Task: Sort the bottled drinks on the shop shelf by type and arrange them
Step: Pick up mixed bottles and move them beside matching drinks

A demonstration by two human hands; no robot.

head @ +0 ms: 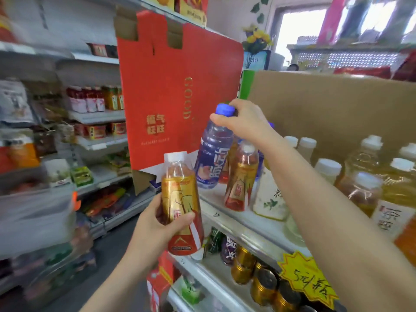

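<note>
My left hand [165,221] grips a gold-and-red labelled bottle [181,203] with a white cap, held in front of the shelf edge [234,224]. My right hand [245,120] holds a blue bottle [213,152] by its blue cap, tilted above the shelf's left end. A second gold-and-red bottle [242,176] stands on the shelf beside it, with a white-labelled bottle [270,197] to its right. Several yellow tea bottles [387,190] with white caps fill the shelf's right side.
A red carton [177,86] leans upright at the shelf's left end and a brown cardboard box [337,109] stands behind the bottles. Gold cans [263,282] and a yellow price tag [308,282] sit on the lower shelf. Another shelf unit [96,115] lines the aisle on the left.
</note>
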